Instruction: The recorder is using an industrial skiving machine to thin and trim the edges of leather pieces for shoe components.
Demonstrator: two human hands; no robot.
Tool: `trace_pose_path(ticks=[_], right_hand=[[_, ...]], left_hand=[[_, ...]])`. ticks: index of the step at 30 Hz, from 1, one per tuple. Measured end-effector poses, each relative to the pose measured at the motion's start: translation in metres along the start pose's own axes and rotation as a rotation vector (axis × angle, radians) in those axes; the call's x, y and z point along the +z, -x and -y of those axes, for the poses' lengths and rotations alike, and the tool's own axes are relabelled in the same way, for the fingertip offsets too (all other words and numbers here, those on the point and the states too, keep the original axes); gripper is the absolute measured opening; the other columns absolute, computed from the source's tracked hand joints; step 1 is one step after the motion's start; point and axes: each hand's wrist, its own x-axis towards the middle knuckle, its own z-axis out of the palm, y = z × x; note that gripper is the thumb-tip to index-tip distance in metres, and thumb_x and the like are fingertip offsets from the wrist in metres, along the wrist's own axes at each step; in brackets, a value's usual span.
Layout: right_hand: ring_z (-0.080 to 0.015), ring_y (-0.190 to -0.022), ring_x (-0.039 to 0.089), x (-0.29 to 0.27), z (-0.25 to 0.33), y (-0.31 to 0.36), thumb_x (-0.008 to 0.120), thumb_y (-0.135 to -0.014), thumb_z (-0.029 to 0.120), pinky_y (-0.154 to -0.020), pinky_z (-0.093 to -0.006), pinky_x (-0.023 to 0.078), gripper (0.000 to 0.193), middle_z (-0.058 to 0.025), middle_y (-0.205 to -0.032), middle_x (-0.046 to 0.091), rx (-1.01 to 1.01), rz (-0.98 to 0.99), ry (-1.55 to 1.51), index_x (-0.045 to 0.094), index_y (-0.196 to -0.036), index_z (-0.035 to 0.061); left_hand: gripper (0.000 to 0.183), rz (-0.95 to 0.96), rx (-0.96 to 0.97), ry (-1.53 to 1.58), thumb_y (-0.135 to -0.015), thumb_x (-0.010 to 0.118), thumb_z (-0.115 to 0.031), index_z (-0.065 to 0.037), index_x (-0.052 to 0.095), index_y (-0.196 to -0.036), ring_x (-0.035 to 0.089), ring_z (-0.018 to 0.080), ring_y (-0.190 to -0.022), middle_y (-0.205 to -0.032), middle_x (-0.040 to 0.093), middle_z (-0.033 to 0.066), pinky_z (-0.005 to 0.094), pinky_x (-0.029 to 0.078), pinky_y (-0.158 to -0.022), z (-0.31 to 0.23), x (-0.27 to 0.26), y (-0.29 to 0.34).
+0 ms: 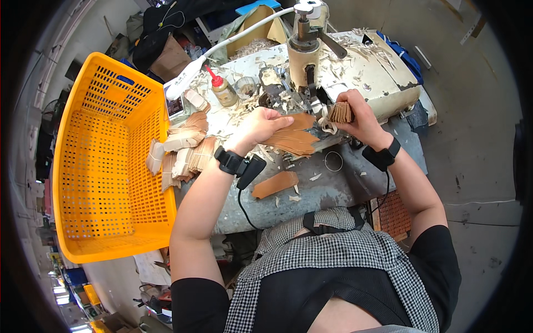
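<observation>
shaving-littered grey worktable (350, 188) spreads beneath a cream-painted metal machine (302, 61) at twelve o'clock. the left hand (261, 127) pinches a fan of flat tan leather strips (291, 142), thumb on top, long axes roughly nine to three; at its three o'clock, the right hand (361, 118) has fingers curled round a thick brown layered bundle (340, 112), just beside the fan. one loose tan leather strip (276, 184) lies at six, nearer the left hand, short of the table's front edge; a yellow perforated plastic basket (111, 254) bounds nine o'clock.

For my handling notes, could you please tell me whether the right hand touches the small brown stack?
Touching; the head view shows the right hand gripping the brown stack.
</observation>
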Motion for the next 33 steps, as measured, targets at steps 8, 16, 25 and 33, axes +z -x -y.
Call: trace_pose_path(ticks=[8, 16, 25, 33], right_hand=[[-0.0343, -0.102, 0.05, -0.001, -0.002, -0.005, 0.081, -0.059, 0.002, -0.088, -0.0398, 0.043, 0.059, -0.013, -0.105, 0.054, -0.179, 0.094, 0.251, 0.05, -0.109, 0.0048], [-0.0346, -0.102, 0.052, -0.002, -0.006, 0.001, 0.08, -0.062, 0.001, -0.089, -0.0397, 0.043, 0.058, -0.0139, -0.106, 0.055, 0.03, -0.07, 0.014, 0.051, -0.112, 0.0046], [-0.0335, -0.105, 0.051, -0.005, 0.001, -0.006, 0.081, -0.06, 0.004, -0.09, -0.041, 0.042, 0.057, -0.0129, -0.106, 0.055, -0.103, 0.096, 0.196, 0.051, -0.109, 0.0058], [-0.0338, -0.104, 0.051, -0.002, -0.005, 0.002, 0.082, -0.06, 0.004, -0.089, -0.04, 0.042, 0.057, -0.013, -0.106, 0.055, 0.03, -0.032, 0.017, 0.051, -0.109, 0.0057]], left_hand=[[0.026, 0.099, 0.152, 0.106, -0.086, 0.074, -0.031, -0.006, 0.068, -0.083, 0.058, 0.0037, -0.066, -0.077, 0.067, -0.002, 0.0202, 0.045, -0.059, 0.003, 0.007, 0.003], [0.027, 0.009, 0.037, -0.006, -0.086, 0.073, -0.032, -0.007, 0.068, -0.079, 0.056, 0.0039, -0.061, -0.07, 0.064, -0.0033, 0.0211, 0.045, -0.058, -0.008, -0.001, 0.008], [0.028, 0.098, 0.111, 0.077, -0.084, 0.075, -0.029, -0.002, 0.069, -0.089, 0.06, 0.0045, -0.069, -0.079, 0.068, 0.0004, 0.0203, 0.047, -0.061, -0.001, 0.007, 0.003], [0.028, 0.012, -0.012, -0.156, -0.085, 0.075, -0.031, -0.003, 0.07, -0.085, 0.055, 0.0036, -0.061, -0.072, 0.065, -0.0031, 0.0206, 0.042, -0.055, -0.021, 0.001, 0.01]])
